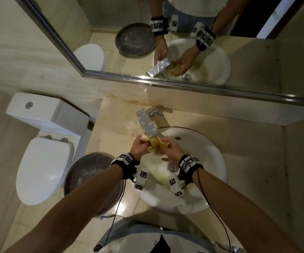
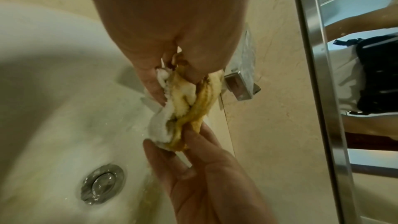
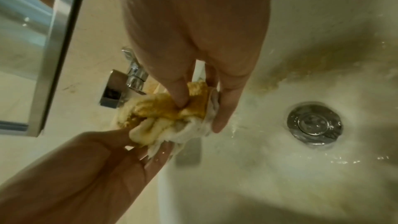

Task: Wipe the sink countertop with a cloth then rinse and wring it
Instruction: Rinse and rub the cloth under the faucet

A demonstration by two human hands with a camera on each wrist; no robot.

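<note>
A wet white cloth [image 1: 155, 146], stained yellow-brown, is bunched between both hands just under the square chrome faucet [image 1: 146, 121] spout, over the white sink [image 1: 211, 148]. My left hand [image 1: 138, 146] grips its left end and my right hand [image 1: 171, 149] grips its right end. In the left wrist view the left hand [image 2: 178, 71] pinches the cloth [image 2: 178, 113] from above and the right hand [image 2: 193, 168] holds it from below. In the right wrist view the right hand [image 3: 198, 108] presses its thumb into the cloth [image 3: 163, 117], and the left hand [image 3: 107, 159] holds the lower end. Yellowish water tints the basin near the drain [image 3: 314, 123].
The beige countertop [image 1: 114, 136] surrounds the sink, with brown streaks on the wall behind the faucet. A framed mirror [image 1: 165, 42] hangs above. A white toilet [image 1: 43, 161] stands to the left, and a dark round basin [image 1: 89, 172] sits below the counter's left edge.
</note>
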